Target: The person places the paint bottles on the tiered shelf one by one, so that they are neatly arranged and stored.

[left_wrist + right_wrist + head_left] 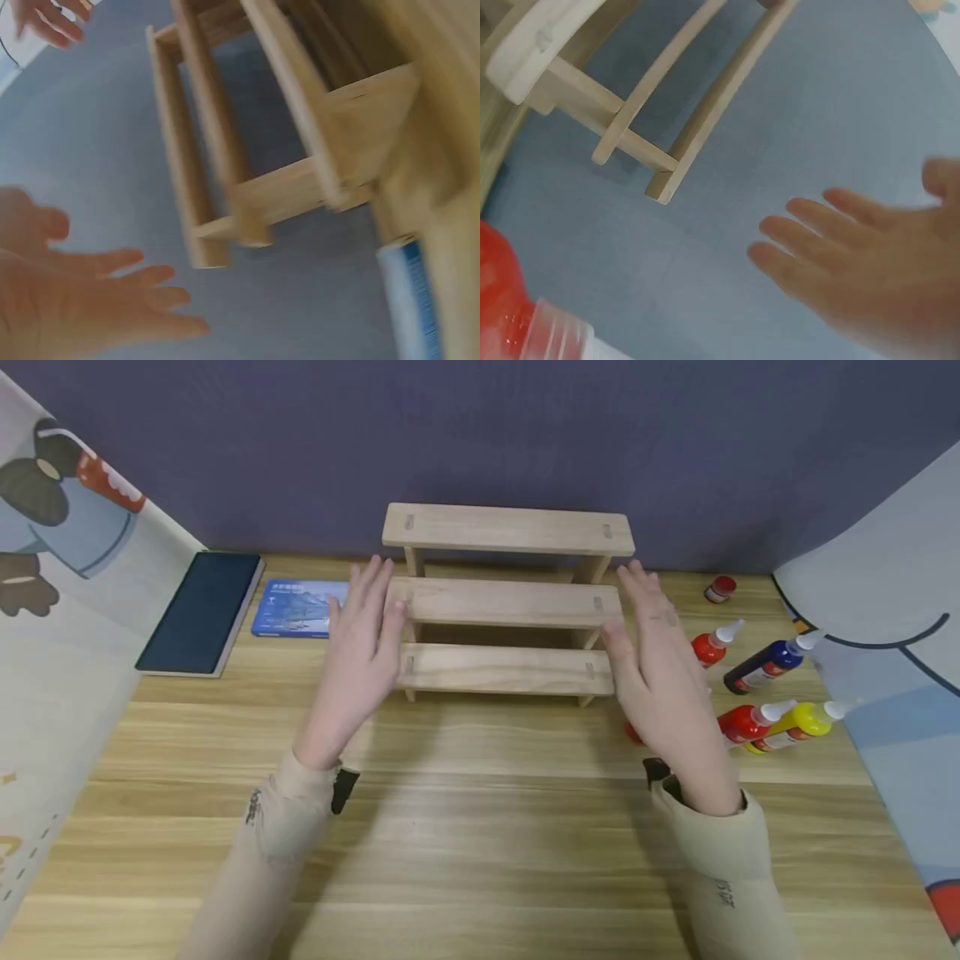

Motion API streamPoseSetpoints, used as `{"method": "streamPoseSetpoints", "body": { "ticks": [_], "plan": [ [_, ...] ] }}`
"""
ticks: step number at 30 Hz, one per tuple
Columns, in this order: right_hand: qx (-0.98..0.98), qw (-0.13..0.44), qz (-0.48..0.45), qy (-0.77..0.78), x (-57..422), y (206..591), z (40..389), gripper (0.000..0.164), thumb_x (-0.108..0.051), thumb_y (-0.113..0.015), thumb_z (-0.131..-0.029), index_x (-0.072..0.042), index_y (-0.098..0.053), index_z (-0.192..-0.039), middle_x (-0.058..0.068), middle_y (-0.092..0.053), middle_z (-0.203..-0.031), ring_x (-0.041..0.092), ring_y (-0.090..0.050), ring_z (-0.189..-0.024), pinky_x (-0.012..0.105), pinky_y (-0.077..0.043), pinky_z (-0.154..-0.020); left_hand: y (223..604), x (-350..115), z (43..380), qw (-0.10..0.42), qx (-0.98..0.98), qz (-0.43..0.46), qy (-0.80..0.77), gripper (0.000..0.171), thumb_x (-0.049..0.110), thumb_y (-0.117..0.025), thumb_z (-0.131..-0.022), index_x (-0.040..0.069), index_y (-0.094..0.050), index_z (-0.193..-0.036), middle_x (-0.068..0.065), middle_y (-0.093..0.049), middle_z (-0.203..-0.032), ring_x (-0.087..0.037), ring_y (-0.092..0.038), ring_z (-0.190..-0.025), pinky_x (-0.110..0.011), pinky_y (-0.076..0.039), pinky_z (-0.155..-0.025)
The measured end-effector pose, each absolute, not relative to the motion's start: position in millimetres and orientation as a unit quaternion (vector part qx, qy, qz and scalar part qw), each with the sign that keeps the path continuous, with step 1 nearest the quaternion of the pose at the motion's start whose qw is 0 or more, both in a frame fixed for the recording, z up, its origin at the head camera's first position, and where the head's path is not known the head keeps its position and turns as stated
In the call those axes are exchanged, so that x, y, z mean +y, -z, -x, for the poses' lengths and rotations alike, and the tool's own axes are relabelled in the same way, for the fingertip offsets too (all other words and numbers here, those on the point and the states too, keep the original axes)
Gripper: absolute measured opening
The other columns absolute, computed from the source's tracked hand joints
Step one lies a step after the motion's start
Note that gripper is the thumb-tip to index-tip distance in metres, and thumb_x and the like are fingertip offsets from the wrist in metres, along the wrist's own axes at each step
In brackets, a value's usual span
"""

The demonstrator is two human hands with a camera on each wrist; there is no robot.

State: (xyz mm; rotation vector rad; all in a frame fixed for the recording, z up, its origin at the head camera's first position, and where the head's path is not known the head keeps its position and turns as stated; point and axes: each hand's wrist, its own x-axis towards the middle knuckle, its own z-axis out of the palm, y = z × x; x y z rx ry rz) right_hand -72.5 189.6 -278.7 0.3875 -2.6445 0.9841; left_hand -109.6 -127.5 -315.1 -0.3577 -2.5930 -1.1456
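A three-tier wooden step rack [510,603] stands at the back of the table, against the dark wall. My left hand [363,639] is raised at its left side, fingers straight and holding nothing. On the other side my right hand [660,672] is held up the same way, palm turned inward, likewise holding nothing. In the left wrist view the left hand [90,289] is apart from the rack [247,180]. The right wrist view shows a gap between the right hand [870,255] and the rack [637,135].
Left of the rack lie a blue flat box [296,608] and a dark tablet-like slab [201,614]. At the right stand several paint bottles, among them a blue one [765,667] and a yellow one [795,727]. A small red jar [720,589] sits behind them.
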Motion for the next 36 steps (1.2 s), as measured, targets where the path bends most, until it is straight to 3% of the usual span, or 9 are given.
{"method": "streamPoseSetpoints", "body": {
  "ticks": [4,7,11,19,29,36],
  "plan": [
    [-0.854,0.193,-0.117,-0.469,201,275,68,0.056,-0.038,-0.042,-0.118,-0.004,-0.043,-0.161,0.011,-0.047,-0.164,0.025,-0.043,-0.151,0.038,-0.034,-0.128,328,-134,126,0.099,-0.81,0.064,0.574,0.057,0.028,-0.035,-0.119,0.002,-0.026,-0.168,-0.013,-0.031,-0.173,-0.027,-0.027,-0.16,-0.041,-0.021,-0.133],
    [-0.809,0.227,-0.107,-0.532,209,279,65,0.045,-0.029,-0.042,-0.118,-0.006,-0.049,-0.156,0.013,-0.057,-0.154,0.026,-0.052,-0.143,0.033,-0.04,-0.123,338,-136,134,0.066,-0.724,0.013,0.687,0.061,0.029,-0.036,-0.119,0.006,-0.014,-0.171,-0.012,-0.03,-0.173,-0.026,-0.031,-0.158,-0.037,-0.03,-0.13],
    [-0.782,0.231,-0.077,-0.573,223,287,59,0.042,-0.025,-0.039,-0.117,-0.011,-0.052,-0.153,0.013,-0.06,-0.149,0.028,-0.054,-0.139,0.035,-0.04,-0.125,351,-136,141,0.043,-0.634,-0.024,0.772,0.066,0.029,-0.038,-0.119,0.006,-0.005,-0.171,-0.015,-0.027,-0.173,-0.03,-0.027,-0.16,-0.04,-0.031,-0.13],
    [-0.814,0.167,-0.018,-0.556,244,304,47,0.048,-0.029,-0.032,-0.117,-0.01,-0.048,-0.158,0.012,-0.054,-0.155,0.024,-0.05,-0.143,0.032,-0.034,-0.127,368,-129,149,0.005,-0.542,-0.026,0.84,0.07,0.022,-0.038,-0.118,0.005,0.006,-0.17,-0.018,-0.019,-0.176,-0.03,-0.03,-0.159,-0.039,-0.028,-0.131],
    [-0.865,0.111,-0.026,-0.489,269,330,35,0.048,-0.024,-0.034,-0.119,-0.003,-0.038,-0.162,0.016,-0.044,-0.164,0.027,-0.042,-0.148,0.016,-0.032,-0.121,370,-127,156,-0.006,-0.539,-0.005,0.842,0.055,0.006,-0.032,-0.117,-0.008,-0.014,-0.166,-0.023,-0.027,-0.171,-0.034,-0.032,-0.157,-0.038,-0.029,-0.131],
    [-0.871,0.088,-0.065,-0.48,285,349,27,0.044,-0.011,-0.041,-0.117,0.001,-0.038,-0.16,0.014,-0.049,-0.154,0.015,-0.045,-0.138,0.008,-0.036,-0.111,369,-130,159,-0.011,-0.528,0.002,0.849,0.054,0.005,-0.03,-0.117,-0.008,-0.013,-0.167,-0.024,-0.022,-0.173,-0.034,-0.027,-0.159,-0.037,-0.026,-0.132]
  ]
}}
